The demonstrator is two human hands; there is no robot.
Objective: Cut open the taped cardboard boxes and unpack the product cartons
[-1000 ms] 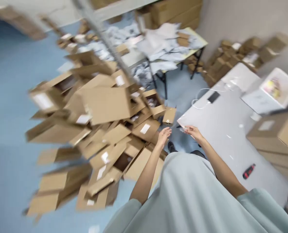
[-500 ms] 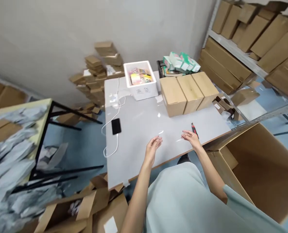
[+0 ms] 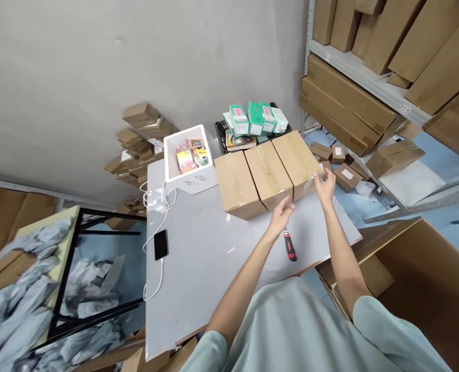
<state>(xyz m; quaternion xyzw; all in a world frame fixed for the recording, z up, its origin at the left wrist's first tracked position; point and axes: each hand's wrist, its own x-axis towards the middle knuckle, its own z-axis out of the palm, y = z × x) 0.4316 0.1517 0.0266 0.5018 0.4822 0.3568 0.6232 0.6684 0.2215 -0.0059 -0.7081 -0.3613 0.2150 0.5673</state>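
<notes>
Three taped cardboard boxes stand side by side on the table: a left box (image 3: 237, 181), a middle box (image 3: 268, 170) and a right box (image 3: 297, 157). My right hand (image 3: 325, 187) is at the front right corner of the right box, thumb and fingers apart; whether it touches the cardboard I cannot tell. In front of the middle box's right edge is my left hand (image 3: 281, 218), its fingers stretched out and nothing in them. Just below that hand lies a red and black utility knife (image 3: 290, 246) on the tabletop.
A white foam box (image 3: 190, 182) with colourful packets stands on the grey table (image 3: 198, 289), near a phone (image 3: 160, 245) and a cable. Behind the cartons, a black crate (image 3: 221, 137) holds green boxes. A large open carton (image 3: 426, 289) is at right, below shelving (image 3: 363, 72).
Both my hands have reached forward from the table's near side to the cardboard boxes. The camera view has shifted, so the table and boxes appear lower and further left.
</notes>
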